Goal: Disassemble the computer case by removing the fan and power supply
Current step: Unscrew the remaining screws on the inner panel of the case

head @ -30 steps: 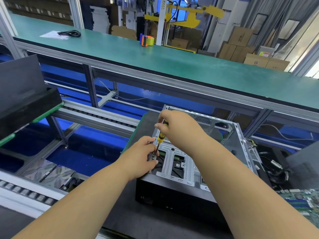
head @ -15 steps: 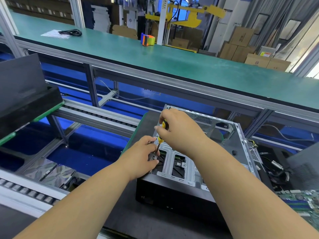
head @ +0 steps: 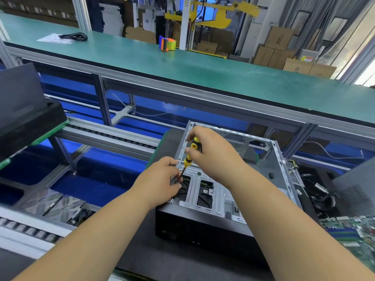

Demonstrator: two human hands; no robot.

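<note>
Our right hand (head: 213,153) grips the yellow-black screwdriver (head: 189,154), shaft slanting down toward 7 o'clock. Left hand (head: 160,179) pinches the shaft tip at the case edge. Computer case (head: 233,185) lies open on the desk (head: 142,250), long axis 6 to 12. Circuit board (head: 353,230) at 3 o'clock; tape dispenser (head: 167,43) at 12.

Single head-worn view, angled forward and down, close over workbench (head: 203,266)
</note>
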